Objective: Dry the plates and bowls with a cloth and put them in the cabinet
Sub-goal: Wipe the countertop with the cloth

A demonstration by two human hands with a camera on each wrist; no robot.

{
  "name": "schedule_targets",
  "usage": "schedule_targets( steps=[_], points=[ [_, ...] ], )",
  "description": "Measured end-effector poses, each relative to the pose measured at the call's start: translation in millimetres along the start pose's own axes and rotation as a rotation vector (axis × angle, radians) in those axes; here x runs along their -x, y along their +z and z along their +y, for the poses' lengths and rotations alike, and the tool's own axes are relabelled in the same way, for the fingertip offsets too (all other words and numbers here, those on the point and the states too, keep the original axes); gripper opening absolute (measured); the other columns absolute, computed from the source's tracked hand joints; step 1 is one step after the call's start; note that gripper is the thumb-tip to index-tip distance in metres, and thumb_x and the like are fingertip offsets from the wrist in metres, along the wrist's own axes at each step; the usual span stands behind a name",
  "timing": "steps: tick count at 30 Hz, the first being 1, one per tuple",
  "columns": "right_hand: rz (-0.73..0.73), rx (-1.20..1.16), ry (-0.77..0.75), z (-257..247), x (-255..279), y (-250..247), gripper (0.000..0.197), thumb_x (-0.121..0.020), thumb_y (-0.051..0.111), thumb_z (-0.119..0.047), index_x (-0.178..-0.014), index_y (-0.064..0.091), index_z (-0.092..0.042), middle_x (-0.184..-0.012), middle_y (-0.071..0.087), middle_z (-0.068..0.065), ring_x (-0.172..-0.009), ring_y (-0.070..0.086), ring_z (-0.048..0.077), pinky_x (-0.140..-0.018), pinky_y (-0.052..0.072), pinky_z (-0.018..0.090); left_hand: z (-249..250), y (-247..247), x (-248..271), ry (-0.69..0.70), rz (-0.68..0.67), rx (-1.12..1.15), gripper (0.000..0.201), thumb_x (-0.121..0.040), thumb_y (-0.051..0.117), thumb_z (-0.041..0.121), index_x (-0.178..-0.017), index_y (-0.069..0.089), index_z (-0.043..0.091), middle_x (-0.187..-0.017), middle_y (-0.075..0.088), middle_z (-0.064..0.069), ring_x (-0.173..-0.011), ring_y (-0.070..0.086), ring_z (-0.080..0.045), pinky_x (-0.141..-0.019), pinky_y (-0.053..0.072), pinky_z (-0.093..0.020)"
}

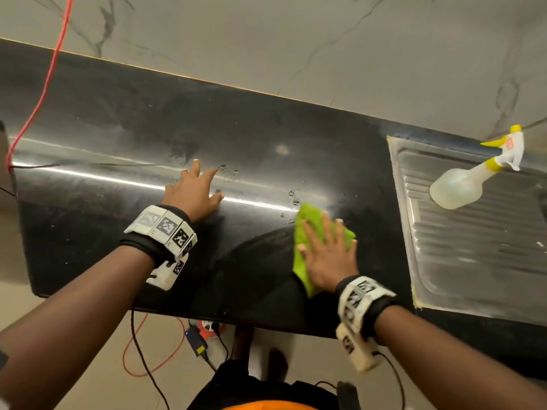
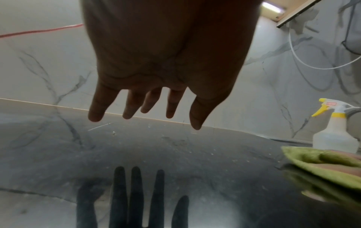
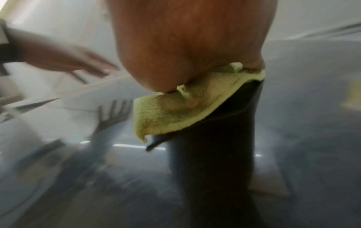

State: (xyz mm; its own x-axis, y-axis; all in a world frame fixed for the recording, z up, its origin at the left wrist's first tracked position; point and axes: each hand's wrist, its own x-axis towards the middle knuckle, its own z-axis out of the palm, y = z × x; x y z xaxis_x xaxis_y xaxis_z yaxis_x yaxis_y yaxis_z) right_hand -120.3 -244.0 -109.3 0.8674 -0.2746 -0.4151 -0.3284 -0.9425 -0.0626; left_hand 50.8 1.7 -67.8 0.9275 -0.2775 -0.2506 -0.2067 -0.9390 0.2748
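Observation:
A green cloth (image 1: 310,229) lies flat on the black countertop (image 1: 118,128), right of its middle. My right hand (image 1: 328,255) presses down on it with straight, spread fingers; the cloth (image 3: 175,111) shows under the palm in the right wrist view. My left hand (image 1: 195,190) is further left with straight spread fingers (image 2: 171,104), just above or lightly touching the counter. It holds nothing. Water drops (image 1: 293,198) sit on the counter just beyond the cloth. No plate, bowl or cabinet is in view.
A steel sink drainboard (image 1: 473,261) adjoins the counter on the right, with a clear spray bottle (image 1: 461,187) with a yellow trigger standing on it. A red cord (image 1: 44,93) hangs down at the far left. Marble wall tiles (image 1: 266,39) back the counter. Cables and a charger (image 1: 196,341) lie on the floor.

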Motion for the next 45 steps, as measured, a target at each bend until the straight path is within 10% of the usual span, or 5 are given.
schedule_targets(
  steps=[6,17,27,38,45],
  points=[
    [-0.096,-0.119,0.319,26.7,-65.6,-35.1,0.072,-0.098,0.032,-0.060,-0.156,-0.001,-0.034,-0.161,-0.024,0.011,-0.147,-0.017,0.042,-0.116,0.006,0.065,-10.7,-8.8,1.4,-0.023,-0.021,0.030,0.067,-0.093,0.062,0.039,-0.151,0.031,0.023,-0.162,0.016,-0.014,-0.143,0.030,-0.040,-0.108,0.035,-0.064],
    [-0.163,0.108,-0.517,-121.2,-29.1,-20.6,0.061,-0.103,0.037,-0.032,-0.155,0.007,-0.039,-0.163,-0.019,-0.003,-0.149,-0.018,0.032,-0.115,0.005,0.065,14.7,-8.0,-14.7,0.159,-0.461,-0.135,0.124,-0.072,0.087,0.029,-0.158,-0.001,0.024,-0.164,-0.004,-0.018,-0.151,0.001,-0.042,-0.119,0.022,-0.054],
    [-0.048,-0.130,0.392,52.2,-123.9,-91.1,0.065,-0.097,0.056,-0.031,-0.152,0.023,-0.027,-0.159,0.016,0.019,-0.138,0.035,0.044,-0.113,0.033,0.045,-45.1,-34.9,-40.3,-0.037,-0.315,-0.080,0.122,-0.070,0.088,0.031,-0.158,0.005,0.022,-0.162,0.010,-0.016,-0.146,0.022,-0.039,-0.115,0.032,-0.055],
    [0.075,0.053,-0.456,-140.6,-117.0,-55.8,0.056,-0.099,0.044,-0.016,-0.153,0.029,-0.022,-0.161,0.016,0.017,-0.144,0.018,0.047,-0.105,0.032,0.067,-23.5,-59.9,-96.3,-0.059,-0.396,-0.210,0.100,-0.081,0.079,0.015,-0.157,0.015,0.016,-0.156,0.030,-0.022,-0.137,0.044,-0.039,-0.109,0.042,-0.047],
    [0.139,-0.147,0.013,-73.8,-197.5,-121.9,0.035,-0.088,0.068,-0.025,-0.123,0.066,-0.017,-0.131,0.040,0.017,-0.119,0.051,0.041,-0.102,0.044,0.042,-45.3,-74.5,-118.3,-0.091,-0.307,-0.236,0.064,-0.082,0.059,0.017,-0.143,0.039,0.026,-0.134,0.055,-0.015,-0.120,0.055,-0.038,-0.098,0.050,-0.052]
  ],
)
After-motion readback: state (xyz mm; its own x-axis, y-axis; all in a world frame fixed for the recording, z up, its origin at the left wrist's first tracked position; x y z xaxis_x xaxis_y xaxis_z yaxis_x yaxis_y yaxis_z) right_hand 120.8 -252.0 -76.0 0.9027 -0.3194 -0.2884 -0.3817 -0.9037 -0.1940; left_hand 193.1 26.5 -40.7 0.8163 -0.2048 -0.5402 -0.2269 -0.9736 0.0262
